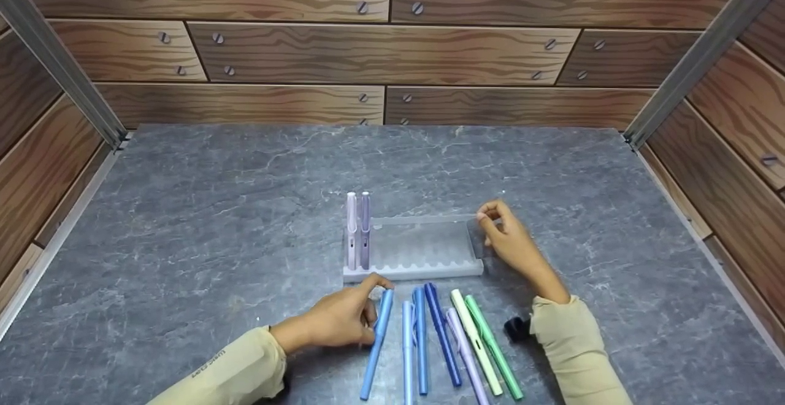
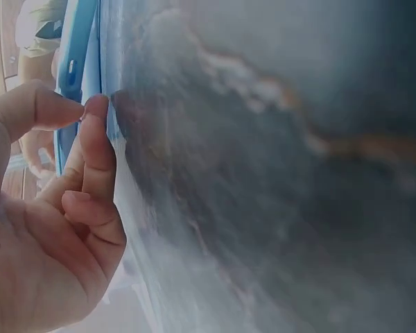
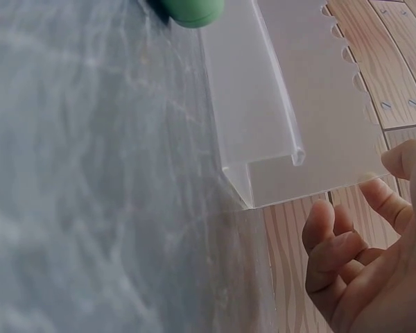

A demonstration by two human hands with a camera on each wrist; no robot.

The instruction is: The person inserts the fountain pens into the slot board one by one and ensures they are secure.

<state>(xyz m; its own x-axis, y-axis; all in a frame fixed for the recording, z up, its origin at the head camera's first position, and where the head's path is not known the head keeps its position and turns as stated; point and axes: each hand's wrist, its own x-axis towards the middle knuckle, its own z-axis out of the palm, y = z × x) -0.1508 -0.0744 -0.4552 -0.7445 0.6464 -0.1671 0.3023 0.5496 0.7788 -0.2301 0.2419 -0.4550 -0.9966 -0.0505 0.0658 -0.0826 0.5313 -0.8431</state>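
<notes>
My left hand (image 1: 343, 316) is at a light blue pen (image 1: 377, 347), which lies on the table at the left of a row of pens. Its index finger reaches over the pen's upper end, and the thumb is against the side. In the left wrist view, two fingertips meet at the blue pen (image 2: 76, 55), near its clip. With thumb and index finger, my right hand (image 1: 512, 239) pinches the upper right edge of a clear plastic pen stand (image 1: 423, 248). Two pens, one pale lilac (image 1: 351, 230) and one purple (image 1: 365, 230), stand in its leftmost notches.
Beside the left hand's pen lie several more: blue pens (image 1: 421, 343), a dark blue pen (image 1: 443, 334), a lilac pen (image 1: 467, 356), a pale green pen (image 1: 477, 343) and a green pen (image 1: 495, 350). Wood-patterned walls (image 1: 380, 52) surround the grey marbled table (image 1: 214, 208).
</notes>
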